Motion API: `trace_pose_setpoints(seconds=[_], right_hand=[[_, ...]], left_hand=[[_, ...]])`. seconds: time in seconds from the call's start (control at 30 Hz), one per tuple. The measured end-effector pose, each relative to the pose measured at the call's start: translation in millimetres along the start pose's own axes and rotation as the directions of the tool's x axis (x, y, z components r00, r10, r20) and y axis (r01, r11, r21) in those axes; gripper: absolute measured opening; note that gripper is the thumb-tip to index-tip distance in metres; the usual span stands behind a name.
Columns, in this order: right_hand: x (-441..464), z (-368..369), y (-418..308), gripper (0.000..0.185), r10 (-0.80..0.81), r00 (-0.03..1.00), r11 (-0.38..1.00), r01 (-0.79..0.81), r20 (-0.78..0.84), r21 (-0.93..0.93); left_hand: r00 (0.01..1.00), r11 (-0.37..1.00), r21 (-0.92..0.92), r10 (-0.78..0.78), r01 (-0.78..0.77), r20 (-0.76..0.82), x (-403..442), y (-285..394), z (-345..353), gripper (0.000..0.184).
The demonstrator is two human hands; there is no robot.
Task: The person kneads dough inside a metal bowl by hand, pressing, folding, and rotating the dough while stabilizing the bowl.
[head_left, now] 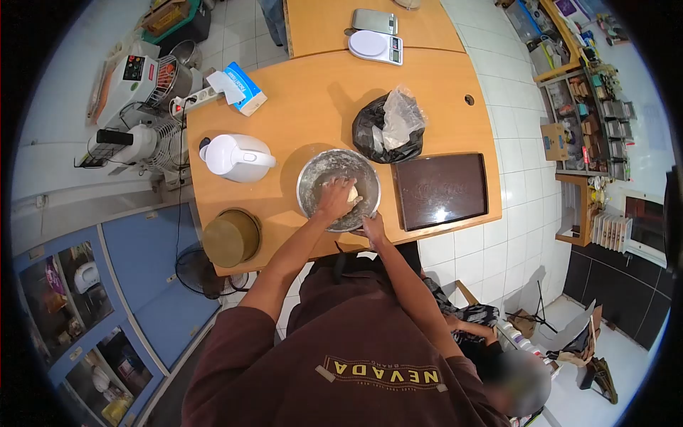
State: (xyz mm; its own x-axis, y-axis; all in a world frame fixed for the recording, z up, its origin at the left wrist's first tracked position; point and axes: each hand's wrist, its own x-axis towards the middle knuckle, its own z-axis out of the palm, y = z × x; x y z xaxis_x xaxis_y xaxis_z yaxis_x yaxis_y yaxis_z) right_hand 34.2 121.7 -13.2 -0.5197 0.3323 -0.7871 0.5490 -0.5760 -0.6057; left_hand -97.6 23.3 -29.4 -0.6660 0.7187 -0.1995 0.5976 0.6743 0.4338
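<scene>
A metal mixing bowl (308, 171), its inside smeared with flour, stands near the table's front edge. Inside it lies a pale lump of dough (353, 196), partly covered by my left hand (336, 197), whose fingers curl over and press into it. My right hand (371, 229) grips the bowl's rim at the lower right; some of its fingers are hidden. Close to the bowl, a black plastic bag (366, 135) with a clear bag (403, 121) in its top sits behind and right. A dark rectangular baking tray (441, 188) lies to the right.
To the left stand a white electric kettle (238, 156) and a round brownish container (232, 238). Farther back are a tissue box (245, 89), a power strip (196, 99) and a white kitchen scale (373, 46). Another person (512, 377) is behind me at lower right.
</scene>
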Motion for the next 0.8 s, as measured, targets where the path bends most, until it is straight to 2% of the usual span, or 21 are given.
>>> trace_pose_setpoints(seconds=[0.1,0.2,0.23,0.3,0.33,0.43,0.47,0.57,0.67,0.77,0.8], right_hand=[[67.4,-31.8,64.8,0.039,-0.121,0.992,0.98,0.126,0.043,-0.153],[73.4,-35.1,70.0,0.035,-0.153,0.984,0.981,0.162,0.093,-0.103],[63.0,-31.3,59.9,0.035,-0.114,0.988,0.991,0.121,0.102,-0.058],[39.7,-21.5,34.8,0.036,-0.042,0.991,0.999,0.038,0.125,0.034],[35.2,-17.7,31.8,0.037,-0.019,0.991,0.998,0.011,0.132,0.058],[28.6,-12.4,23.9,0.038,0.017,0.988,0.995,-0.032,0.155,0.099],[26.4,-10.7,22.3,0.037,0.013,0.986,0.995,-0.029,0.169,0.096],[24.0,-12.5,21.1,0.035,0.022,0.979,0.998,-0.035,0.204,0.06],[16.8,-9.9,12.6,0.034,0.026,0.979,0.999,-0.035,0.204,0.038],[16.5,-12.2,11.5,0.033,0.0,0.97,0.999,-0.008,0.245,0.032],[16.6,-14.2,12.2,0.032,-0.013,0.964,0.999,0.005,0.266,0.032]], left_hand=[[0.992,1.0,0.008,-0.029,0.03,-0.124,6.9,-0.9,14.4,0.055],[0.979,0.983,-0.089,-0.168,0.158,-0.112,13.3,8.9,5.0,0.046],[0.952,0.941,-0.264,-0.261,0.214,-0.158,12.1,8.1,6.7,0.044],[0.871,0.767,-0.586,-0.45,0.262,-0.2,12.1,1.9,14.1,0.041],[0.796,0.732,-0.607,-0.548,0.308,-0.256,8.8,0.9,19.2,0.045],[0.71,0.713,-0.656,-0.595,0.248,-0.378,-8.9,14.2,13.0,0.056],[0.767,0.786,-0.551,-0.529,0.281,-0.364,-18.3,18.3,3.9,0.063],[0.906,0.893,-0.258,-0.407,0.368,-0.116,-35.4,28.7,-49.3,0.07],[0.975,0.978,-0.115,-0.188,0.175,-0.115,-34.0,13.0,-35.7,0.075],[0.961,0.998,-0.055,-0.054,0.041,-0.271,-14.0,-5.0,14.4,0.073],[0.978,0.994,-0.076,-0.088,0.074,-0.191,-10.8,-0.3,12.2,0.068]])
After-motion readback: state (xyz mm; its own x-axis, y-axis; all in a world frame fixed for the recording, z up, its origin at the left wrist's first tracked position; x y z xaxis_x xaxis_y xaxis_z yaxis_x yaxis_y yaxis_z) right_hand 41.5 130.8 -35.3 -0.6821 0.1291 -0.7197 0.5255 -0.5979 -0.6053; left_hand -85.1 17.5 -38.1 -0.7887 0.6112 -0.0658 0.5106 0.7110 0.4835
